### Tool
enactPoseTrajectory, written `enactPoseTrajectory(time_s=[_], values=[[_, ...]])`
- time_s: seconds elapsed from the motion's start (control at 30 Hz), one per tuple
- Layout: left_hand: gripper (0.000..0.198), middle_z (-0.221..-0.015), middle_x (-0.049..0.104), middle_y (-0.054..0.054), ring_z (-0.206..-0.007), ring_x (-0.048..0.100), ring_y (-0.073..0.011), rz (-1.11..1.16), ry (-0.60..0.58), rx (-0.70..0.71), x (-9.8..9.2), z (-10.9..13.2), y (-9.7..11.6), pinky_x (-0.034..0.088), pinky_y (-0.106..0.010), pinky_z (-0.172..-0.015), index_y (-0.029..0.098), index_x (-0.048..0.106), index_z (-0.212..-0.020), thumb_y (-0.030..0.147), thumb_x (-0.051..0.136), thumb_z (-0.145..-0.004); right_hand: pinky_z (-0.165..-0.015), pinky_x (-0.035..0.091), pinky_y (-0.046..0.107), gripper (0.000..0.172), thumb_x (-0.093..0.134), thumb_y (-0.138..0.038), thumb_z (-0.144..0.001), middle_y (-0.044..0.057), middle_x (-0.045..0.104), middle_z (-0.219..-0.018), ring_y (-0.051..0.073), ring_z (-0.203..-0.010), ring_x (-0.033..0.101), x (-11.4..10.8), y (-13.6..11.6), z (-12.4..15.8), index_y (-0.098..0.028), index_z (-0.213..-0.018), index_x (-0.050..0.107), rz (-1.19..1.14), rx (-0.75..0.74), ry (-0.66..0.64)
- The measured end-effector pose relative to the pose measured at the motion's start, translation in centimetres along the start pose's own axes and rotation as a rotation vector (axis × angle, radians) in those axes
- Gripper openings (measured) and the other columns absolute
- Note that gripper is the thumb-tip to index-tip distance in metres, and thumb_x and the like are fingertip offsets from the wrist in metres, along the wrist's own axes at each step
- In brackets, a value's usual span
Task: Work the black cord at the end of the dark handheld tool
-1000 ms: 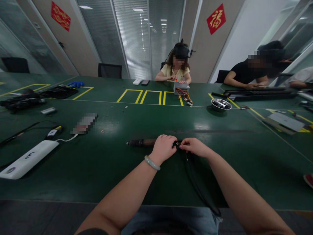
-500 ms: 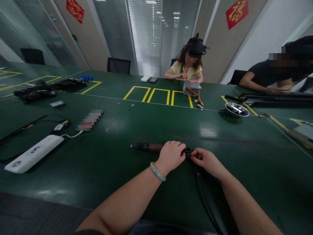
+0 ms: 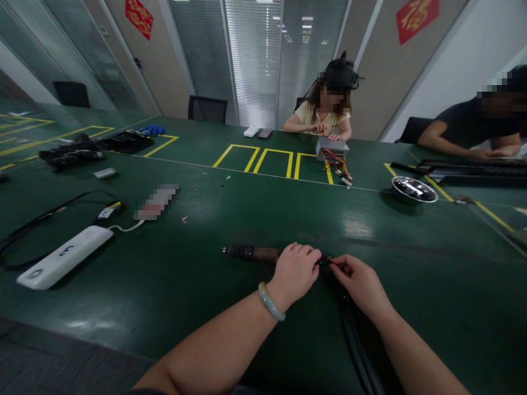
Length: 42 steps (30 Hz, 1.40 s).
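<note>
An electric screwdriver [image 3: 265, 254] with a brown grip and black nose lies along the green table, its tip pointing left. Wrapped over its rear part is my left hand [image 3: 297, 269], closed, with a pale green bangle on the wrist. My right hand [image 3: 357, 280] pinches at the tool's tail end, just beyond the left fingers; what sits between its fingertips is too small to make out. A black cable [image 3: 349, 318] runs from near that end down to the bottom edge, between my forearms.
On the left, a white power bank [image 3: 68, 257] is wired to a blurred phone [image 3: 156, 203], beside a black cable loop [image 3: 41, 214]. A shiny metal bowl [image 3: 414, 189] stands at right. Across the table, a person [image 3: 323, 112] handles a grey box with coloured wires [image 3: 332, 147]; another person [image 3: 465, 129] sits at right.
The view has shifted slightly, so most things sit further right. My right fingers have drawn closer together at the tool's tail; my left hand keeps its hold.
</note>
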<state>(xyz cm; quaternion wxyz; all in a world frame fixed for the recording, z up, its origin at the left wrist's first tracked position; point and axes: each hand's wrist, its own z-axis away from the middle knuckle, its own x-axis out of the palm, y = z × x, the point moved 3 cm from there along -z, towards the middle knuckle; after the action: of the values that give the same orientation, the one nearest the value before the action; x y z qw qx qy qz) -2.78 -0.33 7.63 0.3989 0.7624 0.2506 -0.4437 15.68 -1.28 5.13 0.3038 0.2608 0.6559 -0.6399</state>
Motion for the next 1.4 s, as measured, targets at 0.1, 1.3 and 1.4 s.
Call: enactPoseTrajectory(time_s=[0.1,1.3,1.4], values=[[0.007,-0.099,0.063,-0.001,-0.097,0.057,-0.0189,0.000,-0.007,0.005,0.0,-0.1,-0.1,0.043,-0.036,-0.092,0.022,0.058,-0.096,0.023,0.057,-0.089,-0.063,0.047,0.026,0.021,0.057,-0.039,-0.085,0.002,0.071,-0.086,0.017,-0.072,0.064,0.3,0.0,-0.2,-0.023,-0.095,0.068,0.004,-0.002,-0.034],[0.014,-0.106,0.062,-0.002,-0.102,0.056,-0.0184,-0.015,-0.092,0.062,-0.6,-0.1,-0.3,0.044,-0.035,-0.087,0.025,0.063,-0.102,0.025,0.051,-0.094,-0.064,0.045,0.029,0.016,0.055,-0.030,-0.084,0.003,0.065,-0.083,0.018,-0.072,0.058,0.7,-1.2,-0.1,-0.025,-0.092,0.067,0.128,-0.173,-0.055],[0.015,-0.106,0.062,-0.002,-0.102,0.056,-0.0187,-0.008,-0.093,0.055,-0.5,-0.1,-0.2,0.043,-0.035,-0.087,0.024,0.064,-0.101,0.026,0.050,-0.095,-0.064,0.045,0.029,0.016,0.055,-0.031,-0.084,0.003,0.065,-0.084,0.018,-0.071,0.058,0.7,-1.1,-0.1,-0.025,-0.092,0.067,0.128,-0.167,-0.062]])
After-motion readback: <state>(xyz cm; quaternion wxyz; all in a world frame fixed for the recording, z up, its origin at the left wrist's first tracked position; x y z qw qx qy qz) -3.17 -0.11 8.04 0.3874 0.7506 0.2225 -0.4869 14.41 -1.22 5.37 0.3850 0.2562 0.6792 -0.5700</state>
